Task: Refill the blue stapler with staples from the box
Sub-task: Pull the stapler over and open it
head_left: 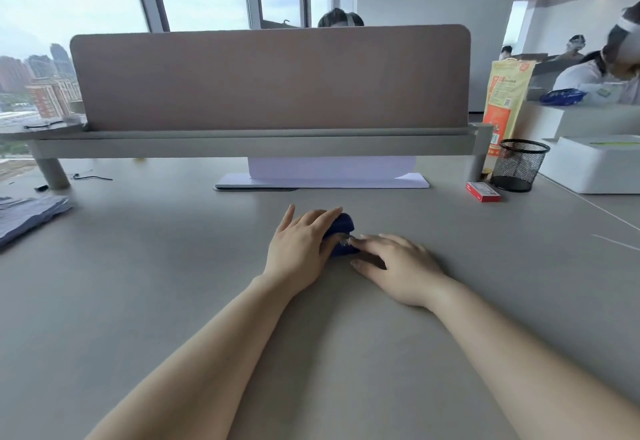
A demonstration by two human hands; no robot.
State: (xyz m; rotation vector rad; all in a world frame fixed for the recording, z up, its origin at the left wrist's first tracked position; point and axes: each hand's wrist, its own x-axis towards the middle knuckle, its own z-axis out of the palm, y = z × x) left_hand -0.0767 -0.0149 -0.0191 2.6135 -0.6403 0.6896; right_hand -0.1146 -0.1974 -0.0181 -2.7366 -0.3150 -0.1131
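Note:
The blue stapler (344, 228) lies on the grey desk (173, 283) in the middle, mostly covered by my hands. My left hand (299, 245) is wrapped over its left side and top. My right hand (398, 266) rests on the desk to the right, with its fingertips at a small metallic part on the stapler's near side; I cannot tell whether that is a strip of staples. The red staple box (483, 191) lies shut on the desk at the far right, well apart from both hands.
A black mesh pen cup (518, 164) stands beside the red box, with an orange bag (504, 107) behind it and a white box (595, 162) to the right. White paper (329, 176) lies under the pink divider (270, 75). Folded blue cloth (27, 216) sits at the left edge. Other people sit beyond.

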